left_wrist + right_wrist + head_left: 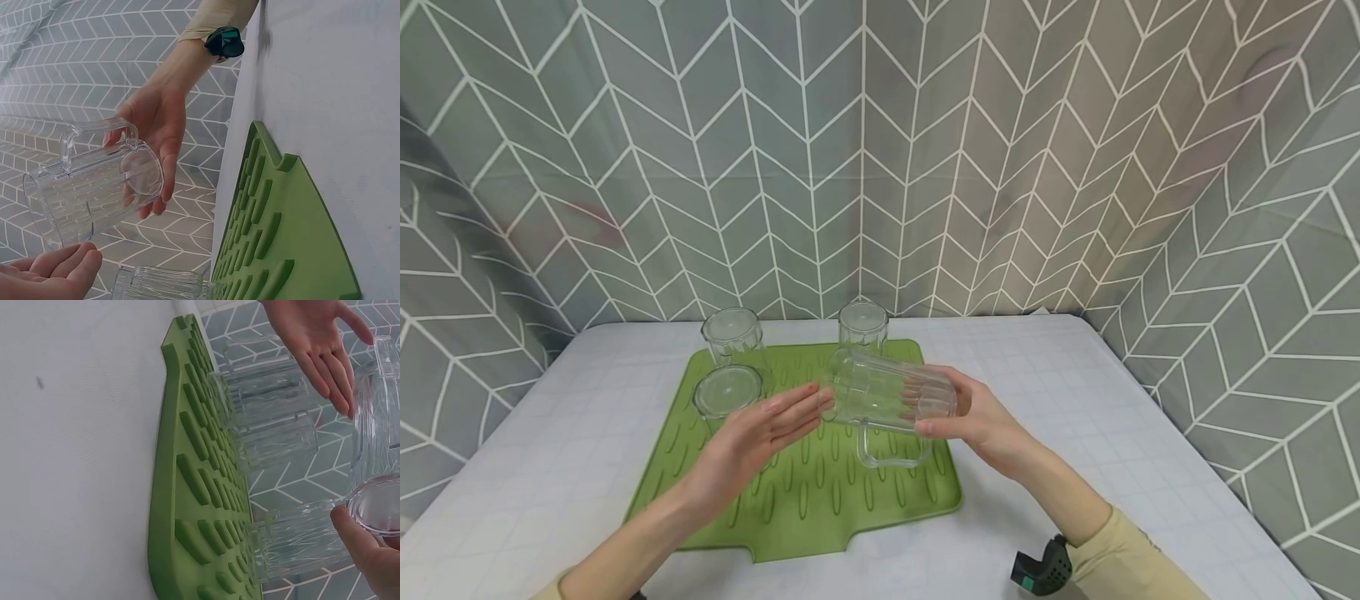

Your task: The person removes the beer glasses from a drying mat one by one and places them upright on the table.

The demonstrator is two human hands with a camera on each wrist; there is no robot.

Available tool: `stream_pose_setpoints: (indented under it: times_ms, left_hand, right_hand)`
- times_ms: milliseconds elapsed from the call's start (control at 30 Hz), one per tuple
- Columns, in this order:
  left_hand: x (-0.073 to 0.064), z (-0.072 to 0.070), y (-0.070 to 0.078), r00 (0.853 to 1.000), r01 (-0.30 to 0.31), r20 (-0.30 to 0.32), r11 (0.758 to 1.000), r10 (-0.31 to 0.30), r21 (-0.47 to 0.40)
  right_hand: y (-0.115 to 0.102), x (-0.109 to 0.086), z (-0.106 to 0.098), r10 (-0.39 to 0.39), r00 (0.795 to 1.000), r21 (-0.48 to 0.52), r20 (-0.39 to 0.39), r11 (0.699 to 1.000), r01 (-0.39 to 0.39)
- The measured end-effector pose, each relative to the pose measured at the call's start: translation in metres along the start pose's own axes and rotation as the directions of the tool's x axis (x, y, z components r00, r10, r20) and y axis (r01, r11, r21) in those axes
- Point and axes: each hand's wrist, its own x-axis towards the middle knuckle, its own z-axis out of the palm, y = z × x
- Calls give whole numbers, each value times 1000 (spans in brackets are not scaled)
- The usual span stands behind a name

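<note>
the right hand (981,421) grips a clear, see-through cylindrical mug (887,387) near its base, thumb on one side and fingers round the other. the mug lies tipped on its side in the air above a green, ribbed mat (808,508), its mouth towards the left hand (745,446) and its handle (891,458) on the side nearer the person. the left hand is open, fingers straight and together, their tips right by the mug's rim (whether they touch it, i cannot tell). on the mat stand three clear cylindrical drinking vessels: a front left one (727,396), a back left one (732,327) just beyond it, and a back right one (862,321) well apart from both. the mat lies on a white desk (1060,392) before a grey curtain with white zigzag lines (865,167); a black device (1043,568) sits at the right wrist, by a beige sleeve (1131,554).
</note>
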Motion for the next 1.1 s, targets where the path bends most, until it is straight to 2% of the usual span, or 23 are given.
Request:
stream_pose_setpoints:
  times_ms: [533,900,1100]
  left_hand:
    - [0,-2,-2,992,-106,68,994,108,-38]
    - [0,-1,-3,988,-118,93,992,122,-45]
    - [0,1,-2,991,-97,88,995,100,-39]
  right_hand:
    - [6,1,7,-11,1000,-20,15,1000,11]
    - [10,1,13,-22,1000,-30,22,999,23]
    - [11,2,16,-15,999,-12,30,1000,15]
